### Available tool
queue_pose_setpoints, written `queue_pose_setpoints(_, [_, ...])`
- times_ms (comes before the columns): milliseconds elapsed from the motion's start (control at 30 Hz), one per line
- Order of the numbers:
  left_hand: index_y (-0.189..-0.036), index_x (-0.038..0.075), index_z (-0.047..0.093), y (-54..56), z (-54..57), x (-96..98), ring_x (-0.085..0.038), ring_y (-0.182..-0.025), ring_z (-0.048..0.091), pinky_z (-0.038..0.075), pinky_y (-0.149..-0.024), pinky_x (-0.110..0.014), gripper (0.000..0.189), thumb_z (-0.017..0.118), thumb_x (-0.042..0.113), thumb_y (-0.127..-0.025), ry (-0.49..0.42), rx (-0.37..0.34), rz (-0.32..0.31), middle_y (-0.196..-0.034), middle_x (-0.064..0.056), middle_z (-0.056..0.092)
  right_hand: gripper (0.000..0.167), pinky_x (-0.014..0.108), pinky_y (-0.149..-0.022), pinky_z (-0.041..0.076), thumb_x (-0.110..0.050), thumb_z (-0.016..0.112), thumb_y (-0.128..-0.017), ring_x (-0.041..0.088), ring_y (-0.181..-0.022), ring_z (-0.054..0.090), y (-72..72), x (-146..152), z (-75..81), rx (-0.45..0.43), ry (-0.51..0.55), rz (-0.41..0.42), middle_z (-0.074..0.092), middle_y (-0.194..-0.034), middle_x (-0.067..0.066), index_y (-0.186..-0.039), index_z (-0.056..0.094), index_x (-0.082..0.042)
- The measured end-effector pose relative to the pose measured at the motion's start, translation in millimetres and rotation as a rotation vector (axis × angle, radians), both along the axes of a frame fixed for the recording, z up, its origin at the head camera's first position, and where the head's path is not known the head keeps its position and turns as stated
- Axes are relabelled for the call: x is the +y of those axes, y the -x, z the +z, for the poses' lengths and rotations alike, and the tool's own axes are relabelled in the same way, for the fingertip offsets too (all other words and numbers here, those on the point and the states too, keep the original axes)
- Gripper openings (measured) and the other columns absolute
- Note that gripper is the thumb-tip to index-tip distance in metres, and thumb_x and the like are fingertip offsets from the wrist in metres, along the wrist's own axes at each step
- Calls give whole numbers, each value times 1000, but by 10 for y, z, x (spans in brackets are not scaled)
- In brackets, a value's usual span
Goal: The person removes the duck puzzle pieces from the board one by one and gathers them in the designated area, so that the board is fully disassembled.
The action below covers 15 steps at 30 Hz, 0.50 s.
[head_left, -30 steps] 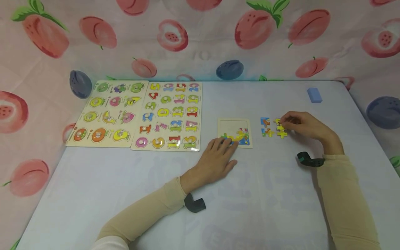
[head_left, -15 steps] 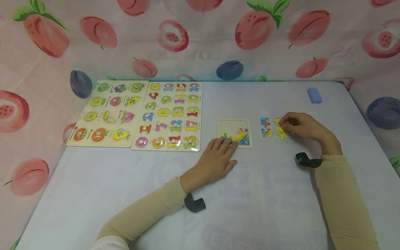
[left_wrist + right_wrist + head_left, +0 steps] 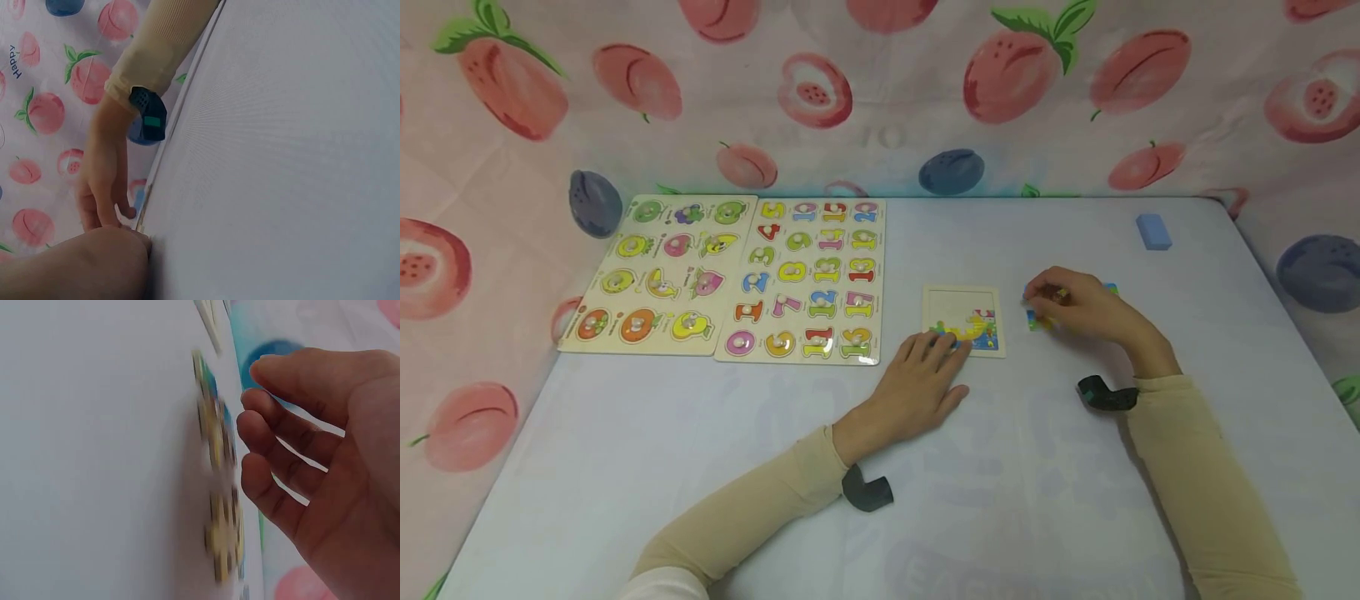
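Observation:
My left hand [image 3: 917, 387] lies with straight fingers over the lower left edge of a small square wooden jigsaw tray [image 3: 958, 302]. Fitted jigsaw pieces [image 3: 985, 333] in yellow, blue and red fill part of its bottom and right. My right hand [image 3: 1086, 308] hovers over loose jigsaw pieces [image 3: 1032, 320] right of the tray, covering most of them. In the right wrist view its fingers [image 3: 256, 469] are loosely bent, apart from the thumb, with nothing between them. Loose pieces [image 3: 225, 540] lie blurred on the table beyond. The left wrist view shows part of my left hand [image 3: 81, 265] close up.
A fruit peg board [image 3: 658, 308] and a number peg board [image 3: 805, 329] lie side by side on the left. A blue block [image 3: 1153, 232] sits at the back right. Fruit-patterned cloth [image 3: 880, 100] hangs behind the white table [image 3: 1000, 483].
My right hand has moved left, from the right-hand loose pieces to over the left-hand ones. A blue-green piece now shows behind its wrist side. My left hand stays on the tray.

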State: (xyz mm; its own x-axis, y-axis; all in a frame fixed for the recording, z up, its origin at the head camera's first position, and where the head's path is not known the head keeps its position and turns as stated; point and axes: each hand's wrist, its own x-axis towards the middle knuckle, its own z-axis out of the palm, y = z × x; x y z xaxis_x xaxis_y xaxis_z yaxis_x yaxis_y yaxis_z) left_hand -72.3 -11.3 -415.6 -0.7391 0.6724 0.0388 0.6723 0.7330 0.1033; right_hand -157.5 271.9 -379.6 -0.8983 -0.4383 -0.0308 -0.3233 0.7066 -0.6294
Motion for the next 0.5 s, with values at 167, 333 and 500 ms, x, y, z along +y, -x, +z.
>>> queue_pose_setpoints(167, [-149, 17, 29, 4, -3, 0, -26, -137, 29, 21, -114, -40, 57, 34, 45, -99, -7, 18, -4, -148, -7, 35, 23, 20, -71, 43, -14, 61, -92, 10, -85, 48, -13, -177, -25, 46, 9, 102, 60, -105, 5, -114, 62, -7])
queue_pose_setpoints(333, [-148, 17, 30, 5, -2, -1, -26, -137, 29, 22, -114, -40, 57, 34, 45, -99, -7, 25, -5, -148, -7, 35, 33, 26, -68, 40, -19, 63, -91, 17, -81, 45, -32, -333, -36, 12, -23, 147, 57, -114, 9, -122, 61, -8])
queue_pose_setpoints(500, [-148, 17, 30, 8, -12, -1, -26, -137, 29, 22, -114, -40, 57, 34, 46, -99, -4, 32, -5, -148, -7, 35, 33, 34, -77, 40, -19, 62, -92, 20, -94, 47, -57, -443, -77, 13, -55, 168, 56, -118, 8, -124, 61, -10])
